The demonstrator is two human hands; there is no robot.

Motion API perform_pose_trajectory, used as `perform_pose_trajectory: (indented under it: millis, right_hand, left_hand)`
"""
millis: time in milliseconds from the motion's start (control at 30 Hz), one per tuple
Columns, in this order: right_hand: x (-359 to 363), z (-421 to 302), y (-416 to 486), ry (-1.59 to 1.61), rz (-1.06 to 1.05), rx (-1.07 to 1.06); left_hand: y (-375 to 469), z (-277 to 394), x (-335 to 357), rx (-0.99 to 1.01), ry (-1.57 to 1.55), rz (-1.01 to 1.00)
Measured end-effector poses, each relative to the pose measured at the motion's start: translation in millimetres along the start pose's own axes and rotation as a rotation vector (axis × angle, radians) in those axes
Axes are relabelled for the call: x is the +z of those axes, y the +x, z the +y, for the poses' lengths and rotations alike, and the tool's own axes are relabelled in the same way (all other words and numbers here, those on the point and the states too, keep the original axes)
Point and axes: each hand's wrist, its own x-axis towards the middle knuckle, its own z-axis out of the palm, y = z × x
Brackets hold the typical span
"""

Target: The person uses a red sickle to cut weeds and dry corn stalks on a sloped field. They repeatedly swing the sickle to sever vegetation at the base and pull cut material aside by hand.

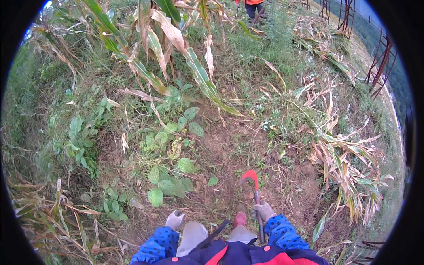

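My right hand, in a light glove, grips the shaft of a sickle with a curved red blade. The blade points up and away from me over bare soil, and the lower handle runs down beside my sleeve. My left hand, also gloved, is curled beside my left knee; whether anything is in it does not show. Leafy green plants grow just ahead of it. Farther out, partly dried corn stalks with long leaves stand at the top of the view.
Cut corn stalks lie heaped on the right, and more dry stalks lie at the lower left. A person in an orange top stands far ahead. Rusty metal lattice frames line the field's right edge. Weeds cover much of the sloping ground.
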Motion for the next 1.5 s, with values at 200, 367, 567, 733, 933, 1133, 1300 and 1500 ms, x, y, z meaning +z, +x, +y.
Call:
perform_pose_trajectory:
  millis: [200, 367, 567, 733, 933, 1133, 1300, 1500]
  right_hand:
    - [43.4, 14.3, -3.2, 0.019, -0.018, 0.122]
    - [-9.0, 20.5, 5.0, 0.250, 0.045, 0.357]
    - [-154.4, -98.4, -51.4, 0.356, 0.597, 0.394]
    - [-263.3, -227.1, -38.7, 0.390, 0.835, -0.616]
    - [-141.2, -474.9, 202.1, -1.200, 1.703, -0.667]
    - [409.5, -427.3, 511.3, -0.498, 0.501, -0.443]
    - [520.9, -244.9, 528.4, 0.311, 0.097, -0.075]
    - [397.1, -289.5, 475.7, 0.331, 0.183, -0.011]
  left_hand:
    - [21.5, 59.3, 7.8, -0.081, 0.471, 0.111]
    - [71.5, 117.2, 9.8, -0.111, 0.559, -0.016]
    - [135.1, 151.3, 32.5, -0.100, 0.839, -0.103]
    - [189.3, 148.3, 8.8, -0.007, 0.710, -0.020]
    - [239.6, 118.9, -16.4, 0.020, 0.580, -0.108]
    - [257.1, 143.3, -19.0, -0.159, 0.469, -0.236]
    - [255.9, 156.4, -22.0, -0.427, 0.281, -0.275]
    - [252.6, 156.6, 6.7, -0.384, 0.274, -0.247]
